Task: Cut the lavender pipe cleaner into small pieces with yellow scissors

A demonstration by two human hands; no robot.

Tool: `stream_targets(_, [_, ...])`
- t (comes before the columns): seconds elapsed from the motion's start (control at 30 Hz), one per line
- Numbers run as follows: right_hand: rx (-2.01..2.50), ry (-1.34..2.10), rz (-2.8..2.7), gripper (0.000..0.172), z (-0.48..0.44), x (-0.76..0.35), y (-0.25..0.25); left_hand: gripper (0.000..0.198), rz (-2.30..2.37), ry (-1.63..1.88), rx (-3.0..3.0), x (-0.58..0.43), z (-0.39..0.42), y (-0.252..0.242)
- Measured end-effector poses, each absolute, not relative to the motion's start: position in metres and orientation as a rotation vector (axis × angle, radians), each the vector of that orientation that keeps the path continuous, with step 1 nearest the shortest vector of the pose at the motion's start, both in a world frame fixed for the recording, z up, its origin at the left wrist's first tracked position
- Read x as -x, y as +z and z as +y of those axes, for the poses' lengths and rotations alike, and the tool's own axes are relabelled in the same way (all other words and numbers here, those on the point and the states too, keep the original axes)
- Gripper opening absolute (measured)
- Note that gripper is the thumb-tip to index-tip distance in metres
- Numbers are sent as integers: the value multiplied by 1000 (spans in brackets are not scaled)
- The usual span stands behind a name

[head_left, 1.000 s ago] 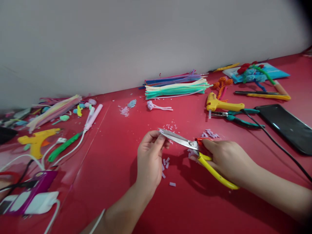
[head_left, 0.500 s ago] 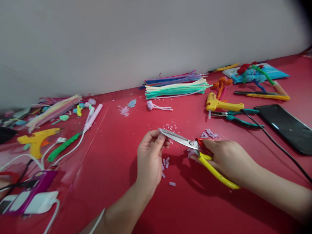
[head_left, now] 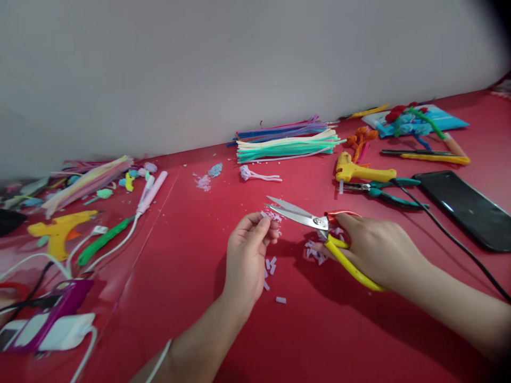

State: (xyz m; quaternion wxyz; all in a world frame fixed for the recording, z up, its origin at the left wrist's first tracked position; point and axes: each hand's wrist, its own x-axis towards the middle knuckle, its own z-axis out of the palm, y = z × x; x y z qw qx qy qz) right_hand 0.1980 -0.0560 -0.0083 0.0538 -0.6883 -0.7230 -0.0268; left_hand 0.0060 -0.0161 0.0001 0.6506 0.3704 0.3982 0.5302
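Left hand (head_left: pixel 248 247): thumb and finger pinched on a small lilac piece (head_left: pixel 264 214). Right hand (head_left: pixel 373 250): curled round the handles of the scissors (head_left: pixel 315 221), blades parted, long axis pointing leftward, tips just beside that piece. Beyond both hands: lilac bunched-head stem (head_left: pixel 249 174) on the worktop (head_left: pixel 191 266)
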Motion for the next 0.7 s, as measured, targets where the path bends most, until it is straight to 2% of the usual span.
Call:
stream_targets(0.13, [2066, 20, -2170, 37, -55, -198, -4, 4, 893, 1115, -843, -7, -17, -1])
stream_targets(0.43, [1716, 714, -1972, 9, -62, -186, 1, 13, 866, 514, -1160, -13, -25, 4])
stream_targets(0.57, [1615, 854, -1969, 9, -67, -182, 2, 13, 904, 413, -1203, -14, -27, 1])
stream_targets(0.7, [1610, 824, -2025, 13, -69, -181, 4, 11, 944, 382, -1262, -15, -28, -2])
